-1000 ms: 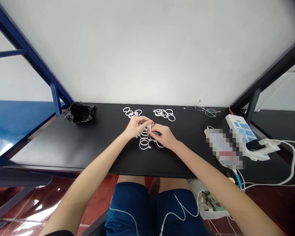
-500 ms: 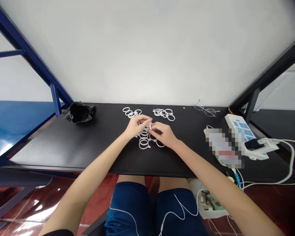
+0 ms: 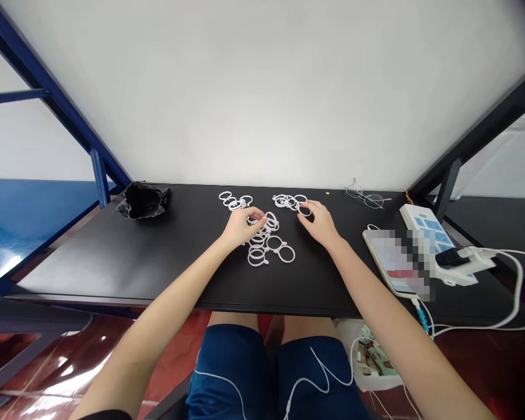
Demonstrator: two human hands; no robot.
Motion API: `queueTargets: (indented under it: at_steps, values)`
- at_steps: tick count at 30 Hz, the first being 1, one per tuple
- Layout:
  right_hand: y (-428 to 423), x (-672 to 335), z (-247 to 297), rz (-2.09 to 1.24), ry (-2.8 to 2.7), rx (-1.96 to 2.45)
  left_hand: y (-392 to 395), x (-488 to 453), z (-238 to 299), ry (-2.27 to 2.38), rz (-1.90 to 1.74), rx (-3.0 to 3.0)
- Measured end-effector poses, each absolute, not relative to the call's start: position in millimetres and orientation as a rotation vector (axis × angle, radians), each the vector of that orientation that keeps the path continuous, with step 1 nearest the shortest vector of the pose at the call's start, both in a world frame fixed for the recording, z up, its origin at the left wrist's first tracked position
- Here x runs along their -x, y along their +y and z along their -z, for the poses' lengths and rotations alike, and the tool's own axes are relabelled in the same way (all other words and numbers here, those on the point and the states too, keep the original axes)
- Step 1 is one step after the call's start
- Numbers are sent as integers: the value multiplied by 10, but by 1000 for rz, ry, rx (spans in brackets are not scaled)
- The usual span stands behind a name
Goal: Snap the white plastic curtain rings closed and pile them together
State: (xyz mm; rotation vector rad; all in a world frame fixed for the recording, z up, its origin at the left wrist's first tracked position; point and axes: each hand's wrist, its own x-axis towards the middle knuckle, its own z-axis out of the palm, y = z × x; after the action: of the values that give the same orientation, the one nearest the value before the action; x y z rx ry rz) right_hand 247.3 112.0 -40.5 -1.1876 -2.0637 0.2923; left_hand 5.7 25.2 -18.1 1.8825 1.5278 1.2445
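Observation:
Several thin white rings with small tabs lie in three groups on the black table. My left hand [image 3: 244,226] is closed at the middle group, thumb and fingertips pinching a white ring [image 3: 271,220]; its fingers partly cover the rings there. Below that hand, more loose white rings [image 3: 257,255] overlap on the tabletop. My right hand [image 3: 320,221] is at the back right group of rings [image 3: 284,200], with thumb and forefinger apart on either side of the outermost ring [image 3: 305,210]. Whether its fingertips touch that ring I cannot tell. Another group of rings [image 3: 235,204] lies at the back left.
A crumpled black plastic bag [image 3: 142,201] stands open at the table's far left. On the right are eyeglasses [image 3: 373,200], a phone [image 3: 394,262] with a cable, and a white power strip [image 3: 433,233] with plugs and cords. A white wall rises behind the table.
My right hand has left the middle group and moved right and back to the right-hand rings, its fingers now apart. My left hand stays almost where it was.

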Motion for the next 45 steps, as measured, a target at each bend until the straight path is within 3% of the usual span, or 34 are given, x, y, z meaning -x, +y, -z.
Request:
queueTargets:
  at_steps: [16,22,27,33,45]
  values:
    - [1171,-2476,470,-354,-2104,1223,240,-64,202,1435,-1098,-2095]
    - [1058,-2393,350,-422,-1776,1146,218,-83,167,1455,-1150,-2083]
    - [1014,-2327,238,-764,-1321,1095,242,-73,168,1503,-1331,-2024]
    - [1136,-2368,257,-1075,-1016,1137,380,40,236,1493,-1540,-1553]
    - [1100,-2382,220,-1522,-810,911,391,38,207,1432,-1621,-1316]
